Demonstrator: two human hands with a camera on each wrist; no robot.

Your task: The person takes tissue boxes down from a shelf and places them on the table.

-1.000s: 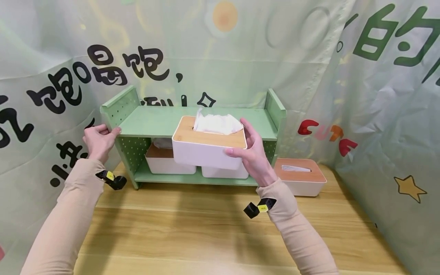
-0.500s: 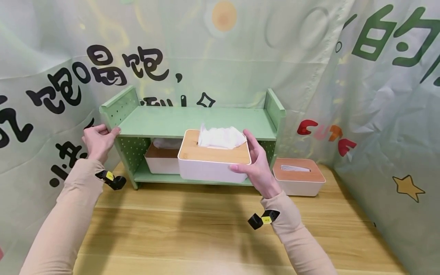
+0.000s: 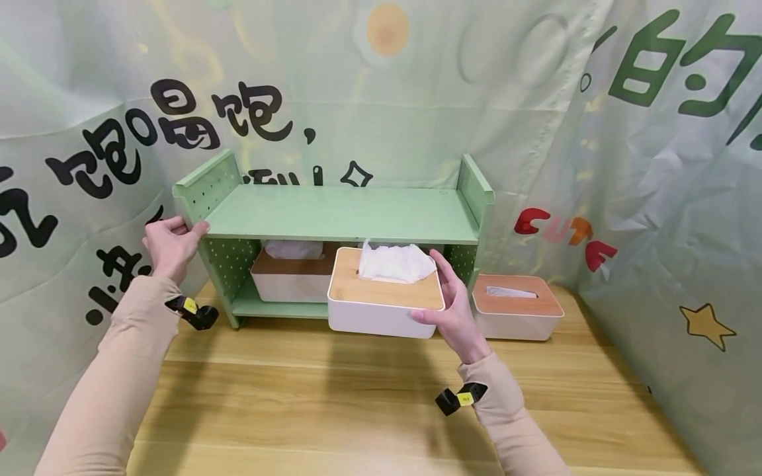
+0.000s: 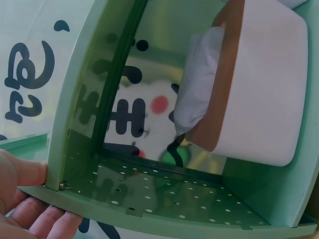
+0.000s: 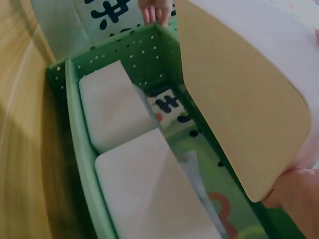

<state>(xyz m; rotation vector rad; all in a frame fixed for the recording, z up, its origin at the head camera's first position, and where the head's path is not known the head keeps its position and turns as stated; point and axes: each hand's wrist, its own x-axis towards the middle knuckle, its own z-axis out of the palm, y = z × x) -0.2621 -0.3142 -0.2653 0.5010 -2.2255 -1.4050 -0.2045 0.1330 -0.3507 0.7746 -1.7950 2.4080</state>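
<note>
My right hand (image 3: 452,317) grips the right end of a white tissue box (image 3: 381,320) with a light wood lid, thumb on its front. A tissue (image 3: 397,264) sticks out of the slot. The box is held in the air before the right half of a green two-tier shelf (image 3: 345,211). In the head view, my left hand (image 3: 172,246) holds the shelf's left front edge; the left wrist view shows the thumb (image 4: 25,172) and fingers on opposite sides of the metal edge. A brown-lidded tissue box (image 3: 294,281) stands on the lower tier.
Another white box (image 5: 149,189) stands beside it on the lower tier, seen in the right wrist view and mostly hidden from the head. A tissue box (image 3: 518,311) with a reddish-brown lid sits right of the shelf. Printed cloth (image 3: 381,119) hangs behind the wooden table (image 3: 286,410).
My right hand has carried the light-lidded tissue box down and to the right, uncovering more of the box on the lower tier. My left hand stays at the shelf edge.
</note>
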